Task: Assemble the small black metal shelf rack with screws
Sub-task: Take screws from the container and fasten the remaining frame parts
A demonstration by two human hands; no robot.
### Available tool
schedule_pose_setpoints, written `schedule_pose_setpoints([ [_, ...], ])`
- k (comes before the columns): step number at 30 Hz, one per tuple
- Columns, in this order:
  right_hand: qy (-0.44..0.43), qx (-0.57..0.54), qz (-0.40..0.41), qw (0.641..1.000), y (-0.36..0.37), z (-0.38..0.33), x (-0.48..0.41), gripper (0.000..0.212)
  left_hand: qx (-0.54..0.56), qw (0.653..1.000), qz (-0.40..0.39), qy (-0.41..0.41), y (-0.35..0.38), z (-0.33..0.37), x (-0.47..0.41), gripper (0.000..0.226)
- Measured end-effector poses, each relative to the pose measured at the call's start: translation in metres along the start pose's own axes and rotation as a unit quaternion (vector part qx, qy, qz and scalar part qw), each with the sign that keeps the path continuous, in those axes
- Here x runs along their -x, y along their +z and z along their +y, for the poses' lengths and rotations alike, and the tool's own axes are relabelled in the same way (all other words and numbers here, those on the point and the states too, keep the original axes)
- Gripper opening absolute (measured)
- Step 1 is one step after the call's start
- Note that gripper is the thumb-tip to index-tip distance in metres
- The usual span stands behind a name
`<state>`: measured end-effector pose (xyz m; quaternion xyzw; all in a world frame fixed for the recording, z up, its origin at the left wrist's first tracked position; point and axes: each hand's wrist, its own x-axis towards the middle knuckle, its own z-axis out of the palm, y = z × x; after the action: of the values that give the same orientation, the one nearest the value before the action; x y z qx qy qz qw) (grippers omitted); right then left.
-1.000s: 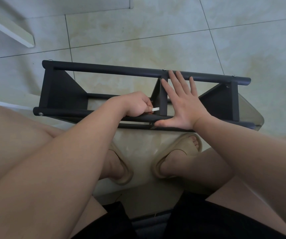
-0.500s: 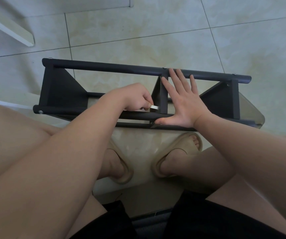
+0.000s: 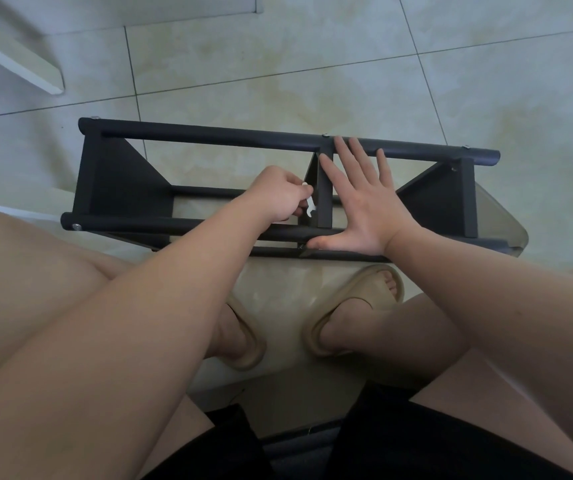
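The black metal shelf rack (image 3: 209, 136) lies on its side on the tiled floor in front of me. Its middle shelf panel (image 3: 323, 192) stands between the two long tubes. My left hand (image 3: 280, 199) pinches a small white flat wrench (image 3: 309, 206) just left of that panel, above the near tube (image 3: 174, 225). My right hand (image 3: 364, 202) lies flat with fingers spread against the right side of the middle panel, its thumb along the near tube and its fingertips at the far tube. Silver screw heads (image 3: 76, 226) show at the tube ends.
My knees and my feet in tan slippers (image 3: 354, 306) are close under the rack. A clear plastic sheet (image 3: 499, 216) lies under the rack's right end. A white furniture edge (image 3: 18, 60) crosses the far left corner. Bare tiles (image 3: 347, 64) spread beyond the rack.
My left hand has lifted away from the near tube and turned, so the white wrench now points down instead of sideways. My right hand has stayed pressed on the middle panel.
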<state>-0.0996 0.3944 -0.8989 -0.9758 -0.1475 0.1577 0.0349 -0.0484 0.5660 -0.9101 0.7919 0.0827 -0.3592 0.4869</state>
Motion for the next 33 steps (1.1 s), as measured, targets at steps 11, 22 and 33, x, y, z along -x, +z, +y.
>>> schedule_pose_setpoints([
  [11,-0.003,-0.004,0.008,1.0,0.0013,-0.0011,0.0017,0.132,0.025,1.0,0.008,-0.005,0.0024,0.0007,0.0023,0.019],
  [22,-0.003,0.001,0.008,1.0,0.0017,-0.0003,0.0006,0.132,0.034,0.998,-0.026,-0.036,-0.0018,0.0057,0.0072,0.017],
  [33,-0.004,0.0,0.01,1.0,0.0021,-0.0008,0.0011,0.131,0.071,0.994,-0.037,-0.072,-0.0052,0.0063,0.0077,0.009],
])
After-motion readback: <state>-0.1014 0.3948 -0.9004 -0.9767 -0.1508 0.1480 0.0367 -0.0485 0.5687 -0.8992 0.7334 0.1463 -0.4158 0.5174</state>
